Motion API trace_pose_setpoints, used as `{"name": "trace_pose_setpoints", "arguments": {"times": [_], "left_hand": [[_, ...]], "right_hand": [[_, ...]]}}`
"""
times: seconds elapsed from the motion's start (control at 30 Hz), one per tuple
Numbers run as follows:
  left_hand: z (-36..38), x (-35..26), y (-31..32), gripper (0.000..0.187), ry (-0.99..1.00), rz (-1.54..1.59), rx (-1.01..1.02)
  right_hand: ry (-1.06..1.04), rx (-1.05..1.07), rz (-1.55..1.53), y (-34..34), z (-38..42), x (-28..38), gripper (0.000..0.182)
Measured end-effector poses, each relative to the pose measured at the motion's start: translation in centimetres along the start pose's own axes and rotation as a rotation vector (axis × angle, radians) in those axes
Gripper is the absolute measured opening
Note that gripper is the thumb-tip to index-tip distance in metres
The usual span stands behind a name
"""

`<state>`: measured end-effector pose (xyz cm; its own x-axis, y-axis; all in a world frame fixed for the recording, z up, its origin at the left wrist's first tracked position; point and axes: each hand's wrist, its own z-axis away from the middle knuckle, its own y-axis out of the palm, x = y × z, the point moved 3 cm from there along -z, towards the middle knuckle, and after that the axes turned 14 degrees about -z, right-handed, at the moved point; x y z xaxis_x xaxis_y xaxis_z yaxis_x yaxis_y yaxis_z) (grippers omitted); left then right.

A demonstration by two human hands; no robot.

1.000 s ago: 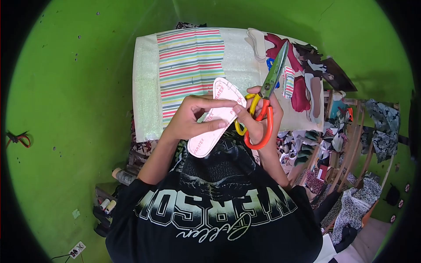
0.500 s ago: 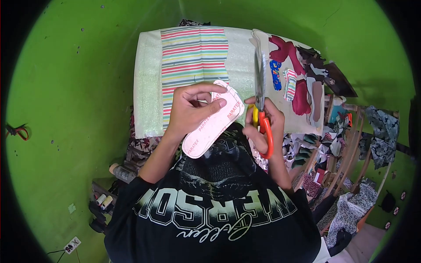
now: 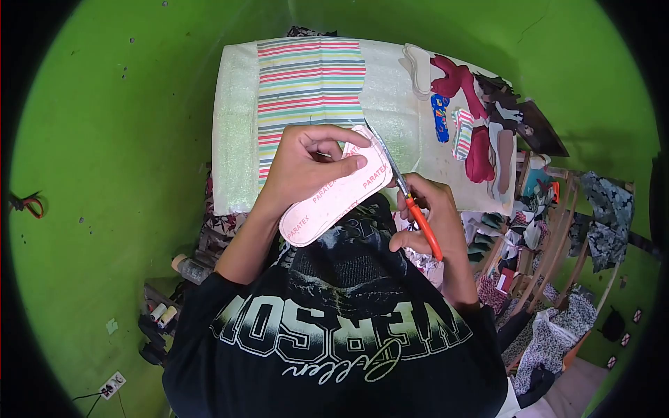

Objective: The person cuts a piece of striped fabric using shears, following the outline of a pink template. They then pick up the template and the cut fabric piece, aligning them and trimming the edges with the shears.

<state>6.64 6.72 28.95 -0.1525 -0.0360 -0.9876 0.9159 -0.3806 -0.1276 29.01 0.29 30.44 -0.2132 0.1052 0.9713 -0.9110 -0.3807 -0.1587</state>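
Note:
Between the thumb and fingers of my left hand [image 3: 311,161] is a pale insole [image 3: 317,209] printed with red PARATEX lettering, held tilted above my lap. My right hand [image 3: 431,207] grips a pair of scissors [image 3: 420,224] with orange handles. Their blades point up and to the left, lying along the insole's upper right edge. Behind my left hand, a striped cloth [image 3: 310,76] lies flat on the white table [image 3: 237,125].
Several pale sole shapes [image 3: 419,70] lie at the table's right, near a blue patterned piece [image 3: 440,117], a small striped piece [image 3: 461,134] and dark red pieces [image 3: 479,157]. A wooden rack [image 3: 540,258] with fabrics stands at right. Green walls [image 3: 104,139] surround the table.
The scissors have swung from upright to a left-leaning slant, and their blades have come to the insole's edge. The insole has shifted slightly, still in my left hand.

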Motion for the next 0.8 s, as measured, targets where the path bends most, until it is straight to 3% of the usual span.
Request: {"name": "trace_pose_setpoints", "arguments": {"times": [0.1,0.27,0.37,0.5,0.57,0.63,0.8], "left_hand": [[0.0,-0.3,-0.3,0.024,-0.061,-0.006,0.023],[-0.1,0.8,-0.2,0.025,-0.032,0.017,-0.032],[-0.4,2.3,-0.6,0.026,-0.063,0.011,-0.064],[-1.2,6.1,-0.8,0.030,-0.082,0.092,-0.100],[-1.6,7.6,-1.0,0.035,-0.074,0.111,-0.111],[-1.6,8.2,-1.2,0.041,-0.068,0.127,-0.132],[-2.6,10.6,-1.2,0.051,-0.148,0.366,-0.282]], "right_hand": [[-0.066,-0.013,0.029,0.0,-0.1,0.1,0.081],[0.105,-0.125,-0.039,0.4,-0.2,-1.7,0.061],[0.068,-0.091,-0.065,0.8,-1.8,-4.3,0.053],[-0.067,-0.089,-0.042,1.7,-4.4,-6.9,0.056],[-0.017,-0.120,-0.043,2.0,-6.2,-9.5,0.060],[0.205,-0.287,0.106,2.3,-8.0,-12.7,0.067],[0.257,-0.434,0.218,3.9,-12.2,-23.4,0.063]]}}
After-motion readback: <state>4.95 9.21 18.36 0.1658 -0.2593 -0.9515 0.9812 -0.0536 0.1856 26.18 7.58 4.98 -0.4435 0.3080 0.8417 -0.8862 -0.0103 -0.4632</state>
